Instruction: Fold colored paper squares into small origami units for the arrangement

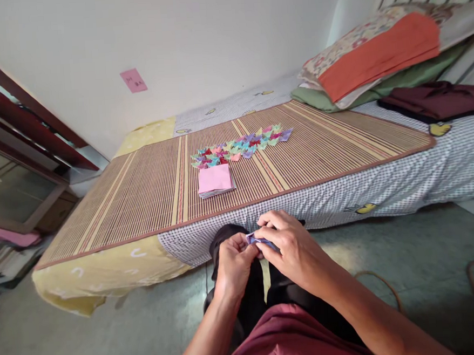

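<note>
Above my lap, both hands meet around a small folded piece of purple-blue paper [266,242]. My left hand [233,259] pinches its left end between thumb and fingers. From the right, my right hand [288,244] grips the same paper, its fingers bent over the top and partly covering it. On the bamboo mat [148,189] beyond my knees lies a stack of square paper sheets [215,179], a pink one on top. Behind the stack, many small folded paper figures [241,146] in mixed colours stand in rows.
The mat lies on a bed with a checked sheet [327,193] and a yellow cloth [118,275]. Folded bedding [378,54] and a maroon cloth [438,101] rest at the right. A pink note [133,80] is on the wall. A cable [382,281] runs over the floor.
</note>
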### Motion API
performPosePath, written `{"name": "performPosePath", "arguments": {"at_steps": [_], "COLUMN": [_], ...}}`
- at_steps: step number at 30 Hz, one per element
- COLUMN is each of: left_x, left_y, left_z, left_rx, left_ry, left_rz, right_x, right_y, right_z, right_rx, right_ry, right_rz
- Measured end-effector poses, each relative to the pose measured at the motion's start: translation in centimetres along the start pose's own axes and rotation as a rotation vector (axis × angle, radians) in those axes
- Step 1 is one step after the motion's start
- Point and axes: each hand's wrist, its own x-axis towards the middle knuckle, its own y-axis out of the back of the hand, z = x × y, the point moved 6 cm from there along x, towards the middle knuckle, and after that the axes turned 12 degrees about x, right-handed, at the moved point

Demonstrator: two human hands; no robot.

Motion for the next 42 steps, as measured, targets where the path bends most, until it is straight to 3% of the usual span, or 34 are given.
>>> {"name": "performPosePath", "arguments": {"at_steps": [17, 24, 31, 42], "left_x": [0.0, -0.9, -1.6, -2.0], "left_y": [0.2, 0.2, 0.1, -0.2], "left_z": [-1.1, 0.1, 1.8, 2.2], "left_rx": [0.164, 0.409, 0.649, 0.831], "left_ry": [-0.054, -0.225, -0.432, -0.527], "left_rz": [-0.034, 0.041, 0.036, 0.034], "right_x": [-0.2, -0.6, -0.7, -0.7], "right_y": [-1.2, -1.3, -1.3, -1.2], "right_z": [0.4, 0.5, 0.0, -0.4], "right_rx": [-0.143, -0.136, -0.129, -0.128], "right_ry": [-0.023, -0.059, -0.066, -0.046], "right_rz": [-0.085, -0.058, -0.034, 0.002]}}
